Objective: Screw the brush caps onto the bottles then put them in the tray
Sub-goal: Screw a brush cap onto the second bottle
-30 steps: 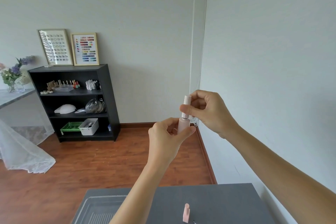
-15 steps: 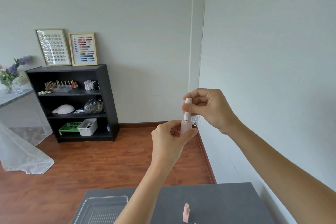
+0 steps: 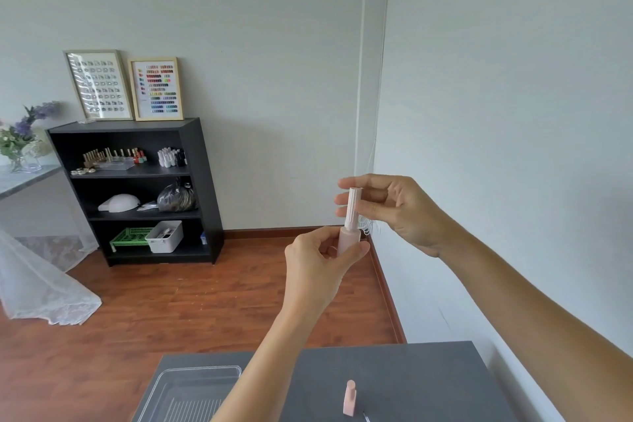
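Observation:
I hold a pale pink bottle (image 3: 347, 240) upright in front of me, my left hand (image 3: 318, 265) wrapped around its body. A ribbed white-pink brush cap (image 3: 353, 207) sits on the bottle's neck, and the fingertips of my right hand (image 3: 394, 207) pinch it from the right. Down on the dark grey table (image 3: 411, 384) stands a second pink bottle (image 3: 350, 397) without a cap. A clear plastic tray (image 3: 191, 390) rests at the table's left, partly hidden behind my left forearm.
A thin dark brush tip (image 3: 365, 417) peeks in at the bottom edge beside the standing bottle. A wall (image 3: 513, 147) runs close along the table's right side. A black shelf unit (image 3: 137, 192) stands far back across the wooden floor.
My right hand's fingers have shifted on the cap, opening out a little and re-gripping it higher. The bottle stays held in the same place.

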The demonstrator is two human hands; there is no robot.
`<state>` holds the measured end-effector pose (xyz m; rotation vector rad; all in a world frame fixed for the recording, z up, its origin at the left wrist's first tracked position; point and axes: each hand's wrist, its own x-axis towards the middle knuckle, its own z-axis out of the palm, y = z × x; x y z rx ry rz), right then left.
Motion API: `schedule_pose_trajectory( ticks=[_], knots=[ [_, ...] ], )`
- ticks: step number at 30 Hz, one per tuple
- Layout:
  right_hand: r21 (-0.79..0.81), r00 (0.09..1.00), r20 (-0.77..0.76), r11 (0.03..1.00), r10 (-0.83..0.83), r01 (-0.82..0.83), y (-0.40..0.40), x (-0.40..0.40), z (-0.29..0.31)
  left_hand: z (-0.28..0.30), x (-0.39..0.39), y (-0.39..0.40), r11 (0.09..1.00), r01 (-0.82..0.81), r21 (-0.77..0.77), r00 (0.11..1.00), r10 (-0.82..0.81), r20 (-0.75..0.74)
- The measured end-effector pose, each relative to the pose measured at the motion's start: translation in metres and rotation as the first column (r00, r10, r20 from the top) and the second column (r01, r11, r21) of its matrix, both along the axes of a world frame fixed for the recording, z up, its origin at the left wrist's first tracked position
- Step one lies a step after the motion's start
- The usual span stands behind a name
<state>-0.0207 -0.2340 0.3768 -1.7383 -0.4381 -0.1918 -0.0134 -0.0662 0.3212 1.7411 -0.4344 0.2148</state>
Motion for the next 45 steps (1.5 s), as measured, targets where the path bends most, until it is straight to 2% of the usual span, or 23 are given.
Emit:
schedule_pose_trajectory(
  ticks=[3,6,8,10,13,15,17,19,23,27,30,33,36,38,42,45],
  knots=[
    [0.068,0.988,0.041,0.987,-0.149,0.146,0.004,0.000,0.002,0.001,-0.002,-0.004,1.000,0.008,0.005,1.000,-0.008,0.007],
    [0.017,0.958,0.094,0.962,-0.272,0.272,0.010,0.001,0.000,0.000,-0.004,-0.006,1.000,0.022,0.012,1.000,-0.022,0.012],
    [-0.040,0.953,0.098,0.955,-0.288,0.293,0.013,0.002,-0.002,0.000,-0.005,-0.006,0.999,0.034,0.010,0.999,-0.034,0.008],
    [-0.079,0.975,0.039,0.972,-0.218,0.221,0.011,0.000,-0.004,-0.001,-0.004,-0.004,0.999,0.040,0.008,0.999,-0.040,0.007],
    [-0.036,0.998,-0.049,0.998,-0.047,0.045,0.001,-0.002,-0.004,-0.002,-0.003,0.000,0.999,0.034,0.009,0.999,-0.034,0.006],
    [0.002,0.999,-0.052,1.000,0.006,-0.006,-0.001,-0.005,-0.003,-0.003,-0.002,0.002,0.999,0.038,0.013,0.999,-0.039,0.006],
    [0.055,0.999,-0.031,0.998,-0.010,0.012,0.001,-0.006,-0.003,-0.003,-0.003,0.002,0.999,0.039,0.019,0.999,-0.039,0.012],
    [0.082,0.994,0.016,0.991,-0.104,0.102,0.006,-0.006,-0.002,-0.004,-0.004,0.000,0.999,0.031,0.018,0.999,-0.031,0.024],
    [0.049,0.964,0.089,0.968,-0.249,0.245,0.011,-0.004,-0.007,-0.005,-0.006,-0.004,0.999,0.030,0.041,0.999,-0.032,0.044],
    [-0.003,0.995,0.008,0.995,-0.095,0.096,0.003,-0.007,-0.008,-0.006,-0.003,0.000,0.996,0.064,0.054,0.998,-0.064,-0.008],
    [0.029,1.000,-0.018,1.000,-0.008,0.009,-0.001,-0.009,-0.006,-0.006,-0.002,0.002,0.993,0.096,0.066,0.995,-0.094,-0.029],
    [0.088,0.987,0.033,0.984,-0.160,0.157,0.007,-0.009,-0.005,-0.007,-0.004,-0.001,0.997,0.063,0.054,0.998,-0.062,-0.021],
    [0.053,0.943,0.100,0.948,-0.317,0.313,0.013,-0.006,-0.010,-0.008,-0.006,-0.003,0.997,0.064,0.046,0.998,-0.063,-0.021],
    [0.024,0.959,0.077,0.962,-0.274,0.273,0.013,-0.007,-0.011,-0.008,-0.005,-0.004,0.992,0.111,0.053,0.993,-0.109,-0.036],
    [0.079,1.000,-0.023,0.997,-0.012,0.014,0.004,-0.011,-0.009,-0.007,0.001,0.002,0.986,0.166,0.030,0.985,-0.164,-0.058],
    [0.147,1.000,-0.007,0.989,-0.015,0.016,0.004,-0.014,-0.006,-0.008,0.003,0.002,0.976,0.218,0.013,0.974,-0.216,-0.070]
  ],
)
